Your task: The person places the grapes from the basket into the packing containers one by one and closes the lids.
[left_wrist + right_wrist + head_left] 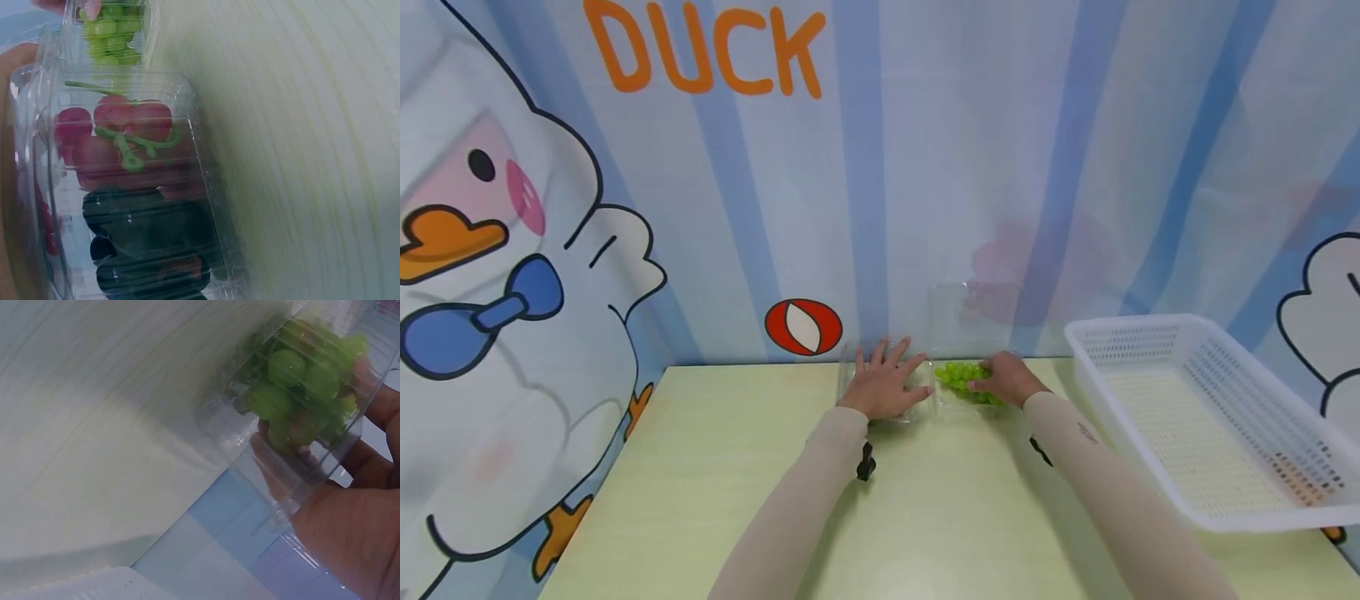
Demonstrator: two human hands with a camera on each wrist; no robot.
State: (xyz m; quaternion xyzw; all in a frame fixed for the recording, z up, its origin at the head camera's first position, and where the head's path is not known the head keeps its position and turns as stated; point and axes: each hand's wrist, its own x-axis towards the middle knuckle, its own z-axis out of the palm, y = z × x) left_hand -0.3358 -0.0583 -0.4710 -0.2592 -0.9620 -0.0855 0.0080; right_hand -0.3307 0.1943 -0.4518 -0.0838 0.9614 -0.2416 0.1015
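My left hand point(882, 392) lies with spread, straight fingers on top of a clear plastic box point(190, 103) near the table's back edge. Inside it, the left wrist view shows red grapes point(97, 153) with a green stem and dark, almost black fruit point(150, 225). Just to the right stands a second clear box point(269, 494), its transparent lid point(950, 312) raised against the backdrop. My right hand point(1011, 379) reaches into this box and grips a bunch of green grapes point(953, 375), fingers and thumb curled around it. The box wall partly blurs the right fingertips.
A large white plastic basket point(1123, 454) with perforated walls stands on the right side of the pale table point(737, 467). Behind the boxes hangs a blue striped backdrop point(917, 167) with duck drawings, close to the table's back edge.
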